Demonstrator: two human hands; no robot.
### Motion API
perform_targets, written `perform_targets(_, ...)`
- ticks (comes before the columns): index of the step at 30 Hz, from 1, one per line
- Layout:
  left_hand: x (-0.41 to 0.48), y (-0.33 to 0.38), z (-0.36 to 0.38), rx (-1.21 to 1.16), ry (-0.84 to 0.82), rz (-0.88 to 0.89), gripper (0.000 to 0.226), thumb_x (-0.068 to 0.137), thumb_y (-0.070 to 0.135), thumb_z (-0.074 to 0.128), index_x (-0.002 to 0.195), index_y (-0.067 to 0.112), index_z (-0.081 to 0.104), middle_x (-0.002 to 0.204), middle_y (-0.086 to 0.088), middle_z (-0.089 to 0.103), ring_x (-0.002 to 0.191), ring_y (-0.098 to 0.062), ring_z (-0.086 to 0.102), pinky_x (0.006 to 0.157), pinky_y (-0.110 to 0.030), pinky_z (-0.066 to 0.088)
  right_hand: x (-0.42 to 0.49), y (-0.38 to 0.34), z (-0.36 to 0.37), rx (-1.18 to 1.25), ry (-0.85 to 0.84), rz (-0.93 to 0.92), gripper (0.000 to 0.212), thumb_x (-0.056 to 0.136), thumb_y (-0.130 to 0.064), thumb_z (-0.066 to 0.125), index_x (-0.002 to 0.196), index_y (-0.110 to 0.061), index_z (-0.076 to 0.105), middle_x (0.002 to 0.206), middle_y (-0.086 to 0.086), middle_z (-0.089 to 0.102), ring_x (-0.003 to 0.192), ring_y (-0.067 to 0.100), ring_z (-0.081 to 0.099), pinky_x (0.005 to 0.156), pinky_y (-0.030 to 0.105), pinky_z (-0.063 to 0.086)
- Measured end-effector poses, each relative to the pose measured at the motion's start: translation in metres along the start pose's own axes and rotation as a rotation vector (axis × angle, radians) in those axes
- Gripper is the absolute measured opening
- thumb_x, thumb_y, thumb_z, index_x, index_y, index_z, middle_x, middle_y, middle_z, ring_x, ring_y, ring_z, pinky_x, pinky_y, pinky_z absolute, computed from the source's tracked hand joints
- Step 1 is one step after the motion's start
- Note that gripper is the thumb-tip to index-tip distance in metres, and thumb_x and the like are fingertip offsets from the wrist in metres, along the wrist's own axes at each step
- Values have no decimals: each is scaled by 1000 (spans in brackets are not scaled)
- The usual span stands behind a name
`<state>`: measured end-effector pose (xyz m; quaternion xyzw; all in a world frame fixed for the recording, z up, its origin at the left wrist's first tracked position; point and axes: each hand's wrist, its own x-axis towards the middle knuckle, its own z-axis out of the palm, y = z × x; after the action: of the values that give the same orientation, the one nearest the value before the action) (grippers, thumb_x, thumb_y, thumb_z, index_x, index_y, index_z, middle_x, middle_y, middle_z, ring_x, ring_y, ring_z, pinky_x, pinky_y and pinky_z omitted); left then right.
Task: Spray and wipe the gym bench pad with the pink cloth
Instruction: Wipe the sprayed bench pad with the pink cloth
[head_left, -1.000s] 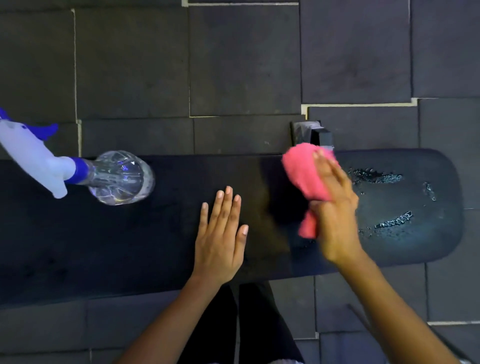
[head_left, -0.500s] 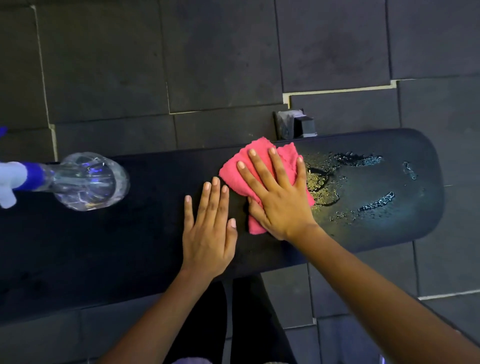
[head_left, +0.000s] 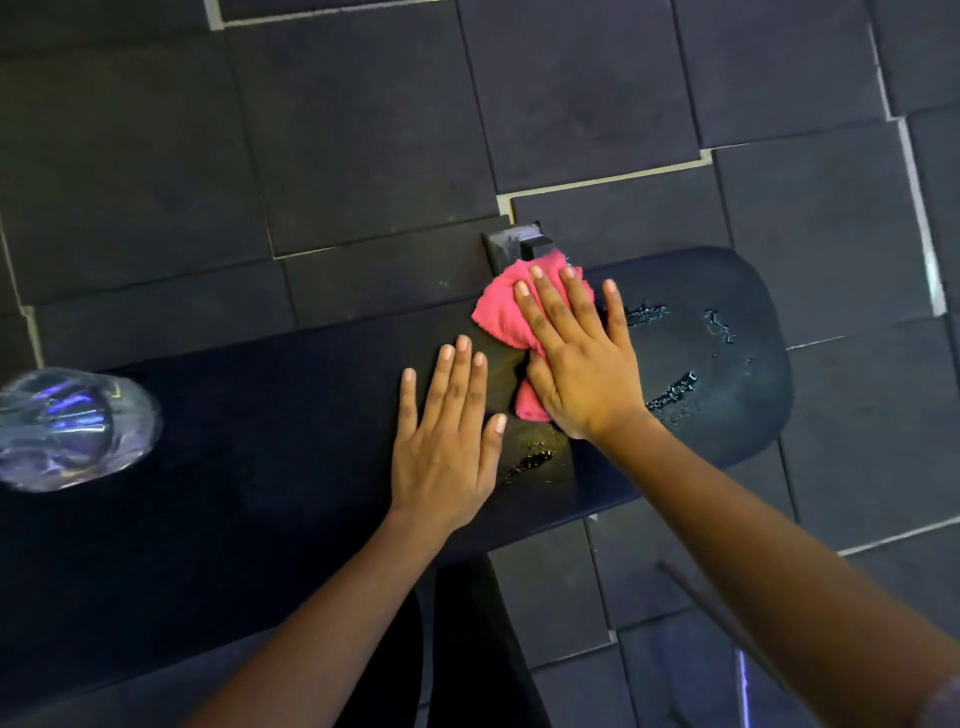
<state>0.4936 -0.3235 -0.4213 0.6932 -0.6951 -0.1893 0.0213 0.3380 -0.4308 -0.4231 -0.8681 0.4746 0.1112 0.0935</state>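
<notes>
Right hand (head_left: 582, 364) pressing pink cloth (head_left: 511, 312) flat on black bench pad (head_left: 311, 415), left hand (head_left: 447, 441) flat just beside it, water droplets (head_left: 672, 392) beyond the cloth

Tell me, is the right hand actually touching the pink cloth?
Touching. The head view shows the right hand lying flat on the pink cloth, fingers spread across it, on the bench pad.

Spray bottle (head_left: 72, 428), far left of the left hand (head_left: 447, 441): blurred, upper part cut off by the frame edge. Pink cloth (head_left: 498, 312): largely covered by the right hand (head_left: 582, 374). Bench pad (head_left: 260, 467): left end out of frame.
</notes>
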Motion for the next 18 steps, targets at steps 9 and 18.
perform_targets(9, 3, 17, 3, 16, -24, 110, 61, 101, 40, 21, 151, 6, 23, 161, -10, 15, 149, -21, 10, 120, -49, 7, -12, 48, -7, -80, 16, 139, 62, 95, -38, 26, 154, -15, 28, 162, 6, 26, 151, 30, 16, 117, 61, -3)
perform_targets(18, 19, 43, 13, -54, -11, 117, 60, 103, 40, 15, 151, 6, 23, 161, -10, 14, 150, -22, 9, 120, -49, 11, -66, 165, -45, 629, 361, 777, 48, 87, -23, 42, 124, -4, 64, 138, 19, 57, 128, 39, 51, 104, 52, 37)
